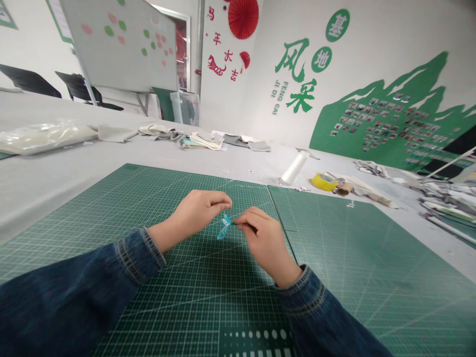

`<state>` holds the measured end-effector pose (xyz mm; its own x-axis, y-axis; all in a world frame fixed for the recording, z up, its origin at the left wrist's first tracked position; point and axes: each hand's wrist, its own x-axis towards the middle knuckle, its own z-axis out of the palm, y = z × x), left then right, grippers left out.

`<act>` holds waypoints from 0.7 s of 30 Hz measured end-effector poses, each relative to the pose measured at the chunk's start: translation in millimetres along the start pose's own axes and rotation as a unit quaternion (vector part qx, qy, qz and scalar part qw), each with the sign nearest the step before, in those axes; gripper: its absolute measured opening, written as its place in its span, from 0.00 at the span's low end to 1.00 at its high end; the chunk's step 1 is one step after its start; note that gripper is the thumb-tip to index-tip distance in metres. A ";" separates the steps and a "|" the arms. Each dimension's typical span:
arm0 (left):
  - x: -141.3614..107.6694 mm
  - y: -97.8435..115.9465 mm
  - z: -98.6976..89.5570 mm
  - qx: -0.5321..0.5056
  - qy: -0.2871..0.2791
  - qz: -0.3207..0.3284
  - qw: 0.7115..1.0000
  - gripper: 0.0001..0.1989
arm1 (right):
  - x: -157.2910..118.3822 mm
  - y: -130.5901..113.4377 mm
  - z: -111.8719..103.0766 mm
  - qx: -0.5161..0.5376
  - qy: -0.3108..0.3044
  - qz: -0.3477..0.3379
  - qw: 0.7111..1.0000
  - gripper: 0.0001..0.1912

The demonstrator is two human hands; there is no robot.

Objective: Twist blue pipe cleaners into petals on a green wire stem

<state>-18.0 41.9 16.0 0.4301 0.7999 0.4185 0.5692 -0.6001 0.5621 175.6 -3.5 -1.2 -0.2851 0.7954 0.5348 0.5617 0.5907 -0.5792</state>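
A small light-blue, shiny piece hangs between my two hands above a green cutting mat. It looks beaded or ribbon-like, but its exact kind is too small to make out. My right hand is pinched at its right side, with a short dark stretch showing between the fingertips and the blue piece. Just above and to the left, my left hand is closed with thumb and fingers pressed together. Whatever lies in that left pinch, if anything, is hidden.
A second green mat lies to the right. Behind the mats are a white cone, a yellow tape roll and folded fabric pieces. A plastic-wrapped bundle rests at left; scraps pile up at far right.
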 end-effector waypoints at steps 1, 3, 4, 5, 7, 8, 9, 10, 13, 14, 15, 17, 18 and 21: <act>1.9 -4.0 0.7 -0.034 -0.011 -0.023 0.999 0.09 | 0.3 -0.8 -0.3 0.021 -0.004 0.000 1.000 0.12; 4.4 -10.9 3.4 -0.092 -0.032 -0.062 0.993 0.08 | 1.1 -2.4 -1.3 0.057 0.002 0.012 0.998 0.10; 5.1 -13.3 5.1 -0.114 -0.041 -0.077 0.990 0.08 | 1.5 -3.0 -1.8 0.071 0.014 0.024 0.997 0.09; 5.4 -14.8 7.1 -0.134 -0.048 -0.088 0.986 0.08 | 1.9 -3.3 -2.3 0.082 0.031 0.039 0.995 0.09; 4.8 -14.8 11.3 -0.168 -0.062 -0.101 0.979 0.08 | 2.4 -2.8 -2.8 0.098 0.077 0.073 0.990 0.07; 4.0 -13.3 13.6 -0.180 -0.072 -0.104 0.975 0.08 | 2.6 -2.0 -2.7 0.105 0.100 0.093 0.985 0.06; 2.8 -11.0 15.9 -0.188 -0.084 -0.104 0.973 0.08 | 2.7 -0.9 -2.4 0.113 0.119 0.114 0.980 0.05; 1.2 -7.9 18.2 -0.189 -0.097 -0.099 0.972 0.08 | 2.9 0.4 -1.9 0.121 0.135 0.135 0.974 0.04; -5.5 3.3 23.6 -0.151 -0.118 -0.053 0.980 0.09 | 3.9 4.5 0.2 0.137 0.163 0.186 0.959 0.02; -8.2 7.0 24.5 -0.126 -0.113 -0.029 0.985 0.10 | 4.3 5.6 0.9 0.133 0.169 0.195 0.957 0.02; -10.9 10.2 24.8 -0.094 -0.103 -0.003 0.990 0.10 | 4.8 6.5 1.4 0.125 0.173 0.201 0.956 0.02; -15.7 14.7 23.4 -0.016 -0.068 0.047 0.996 0.11 | 5.5 7.4 2.1 0.090 0.176 0.193 0.961 0.03; -17.6 15.9 22.0 0.022 -0.044 0.068 0.997 0.12 | 5.6 7.4 2.2 0.064 0.174 0.178 0.966 0.04; -20.3 16.4 16.1 0.111 0.022 0.118 0.986 0.13 | 4.5 6.2 2.2 -0.018 0.148 0.103 0.983 0.08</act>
<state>-6.1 15.7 5.2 0.5411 0.6336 0.5530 0.5980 -0.7522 0.2767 176.1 4.0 -3.7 0.0734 0.8203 0.5672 0.6122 0.4118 -0.6749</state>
